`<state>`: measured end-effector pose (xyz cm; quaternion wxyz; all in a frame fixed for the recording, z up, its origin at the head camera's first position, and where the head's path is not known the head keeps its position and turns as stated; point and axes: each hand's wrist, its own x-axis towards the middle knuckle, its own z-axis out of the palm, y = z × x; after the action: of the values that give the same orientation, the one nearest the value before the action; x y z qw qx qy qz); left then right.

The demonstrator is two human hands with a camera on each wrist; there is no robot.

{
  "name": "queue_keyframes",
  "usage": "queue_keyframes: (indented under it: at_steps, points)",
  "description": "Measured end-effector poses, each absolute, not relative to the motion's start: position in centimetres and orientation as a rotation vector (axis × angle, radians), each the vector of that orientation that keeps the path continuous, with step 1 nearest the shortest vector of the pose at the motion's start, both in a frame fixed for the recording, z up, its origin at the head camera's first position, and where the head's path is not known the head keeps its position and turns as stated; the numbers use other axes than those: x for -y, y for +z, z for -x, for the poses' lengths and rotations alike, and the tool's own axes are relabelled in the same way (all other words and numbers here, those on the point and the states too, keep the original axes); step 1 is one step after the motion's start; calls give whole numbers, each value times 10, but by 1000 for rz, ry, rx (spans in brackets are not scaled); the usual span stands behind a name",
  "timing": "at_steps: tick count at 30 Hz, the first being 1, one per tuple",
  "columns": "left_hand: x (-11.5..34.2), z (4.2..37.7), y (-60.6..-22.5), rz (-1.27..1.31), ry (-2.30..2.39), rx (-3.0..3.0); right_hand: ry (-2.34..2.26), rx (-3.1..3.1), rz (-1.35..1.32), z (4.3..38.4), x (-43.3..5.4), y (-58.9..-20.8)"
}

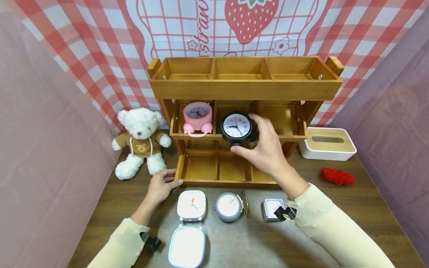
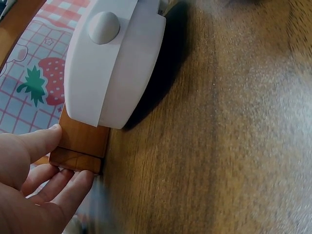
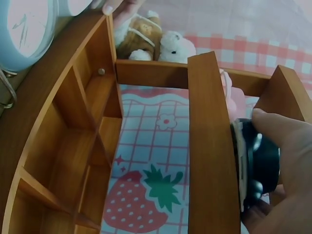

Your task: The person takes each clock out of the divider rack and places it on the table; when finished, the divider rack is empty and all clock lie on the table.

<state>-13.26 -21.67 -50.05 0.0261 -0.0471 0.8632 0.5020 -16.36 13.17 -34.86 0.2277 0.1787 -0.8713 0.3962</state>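
I wear a long-sleeved top in a pale cream-yellow colour, and both sleeves reach down to my wrists. The cloth looks soft and smooth, with small folds near the cuffs. My left hand (image 1: 160, 187) and my right hand (image 1: 264, 147) are bare, without gloves, rings or a watch. My fingernails are short and without polish. On each wrist I have a small black device fixed on the sleeve by a strap. The device on the right wrist (image 1: 285, 213) shows a little yellow mark, and the device on the left wrist (image 1: 151, 242) is plain black
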Motion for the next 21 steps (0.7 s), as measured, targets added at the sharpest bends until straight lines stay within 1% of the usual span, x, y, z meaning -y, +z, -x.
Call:
queue_keyframes:
  at_steps: [4, 21]
  points:
    - [217, 133, -501, 141, 1554, -2668, 1078, 2461, -485, 163, -129, -347]
    - [217, 131, -500, 134, 1564, -2654, 1152, 2385, -543, 164, -132, -347]
